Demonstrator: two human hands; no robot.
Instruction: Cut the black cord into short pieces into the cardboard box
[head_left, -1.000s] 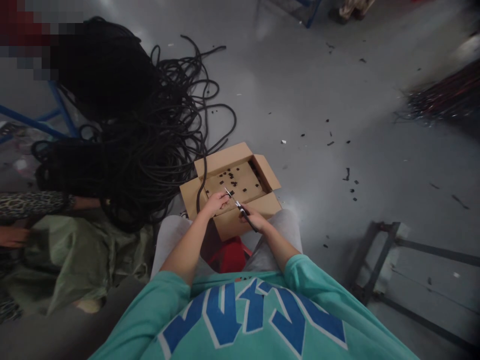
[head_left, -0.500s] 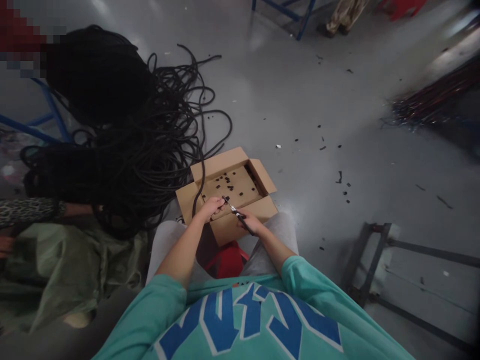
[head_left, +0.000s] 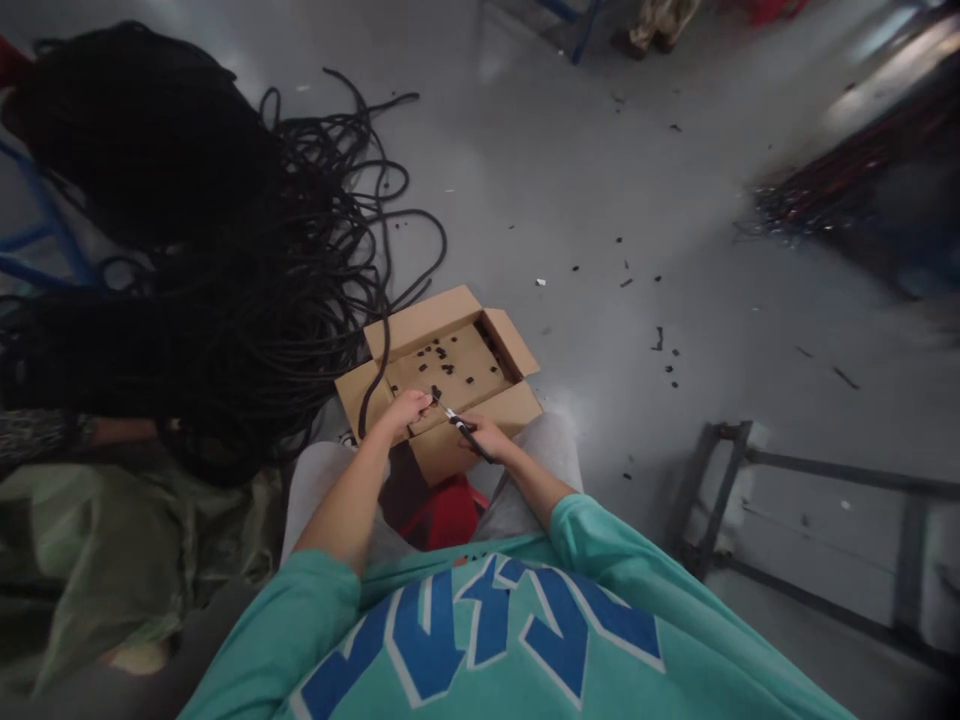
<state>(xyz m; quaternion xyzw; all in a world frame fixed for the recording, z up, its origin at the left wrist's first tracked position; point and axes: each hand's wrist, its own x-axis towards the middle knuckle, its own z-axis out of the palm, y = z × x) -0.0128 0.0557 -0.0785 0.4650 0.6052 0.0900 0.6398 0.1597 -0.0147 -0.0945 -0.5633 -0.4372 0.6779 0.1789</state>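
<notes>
At the middle of the frame, over the box, the left hand is pinching a small black piece; from lower right, the right hand is gripping scissors, which are pointing lengthwise up-left toward it.

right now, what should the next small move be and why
Probably close the scissors-like tool on the black piece that the left hand seems to pinch: the right hand grips its handle, its tip points toward that piece, and similar black bits lie in the open cardboard box.
</notes>
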